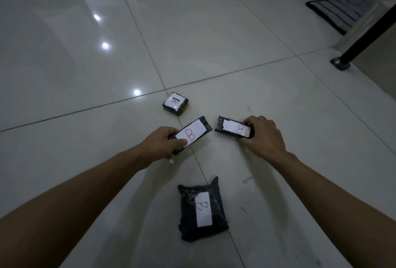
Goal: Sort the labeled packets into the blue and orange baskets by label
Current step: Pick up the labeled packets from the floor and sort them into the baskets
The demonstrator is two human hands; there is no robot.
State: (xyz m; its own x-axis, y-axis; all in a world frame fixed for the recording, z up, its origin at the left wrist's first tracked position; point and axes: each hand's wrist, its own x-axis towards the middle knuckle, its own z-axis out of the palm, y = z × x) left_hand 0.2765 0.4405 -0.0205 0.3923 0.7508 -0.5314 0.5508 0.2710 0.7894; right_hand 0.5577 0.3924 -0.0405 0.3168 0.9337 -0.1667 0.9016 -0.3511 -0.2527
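**Head view: two packets in hand, no basket in sight**

The head view looks down at a pale tiled floor [235, 21] with four dark packets on it, each carrying a white label marked B. The left hand [159, 142] grips the left red-B packet [190, 134] at its near end, thumb lying across the label and fingers curled underneath; its far end is tilted up off the tile. The right hand [262, 137] curls over the near-right end of the right red-B packet [232, 129], fingertips pinching its edge; that packet looks flat on the floor or barely raised.

To do this step well, I would lift each packet straight up with the label kept facing the eyes (the thumb already covers part of the left label), confirm the letter, then carry both to whichever basket takes B. A firmer hold nearer the middle of each would keep these slim, slippery-looking wraps from pivoting.

Two more wait: a small square packet [175, 103] just beyond the hands, and a large packet [202, 209] lying between the forearms.

Neither the blue nor the orange basket is in view, so which one B belongs to cannot be told. The small packet's letter is faint and blurred. A striped mat [340, 12] and a dark furniture leg [364, 36] are cut off at the right edge.
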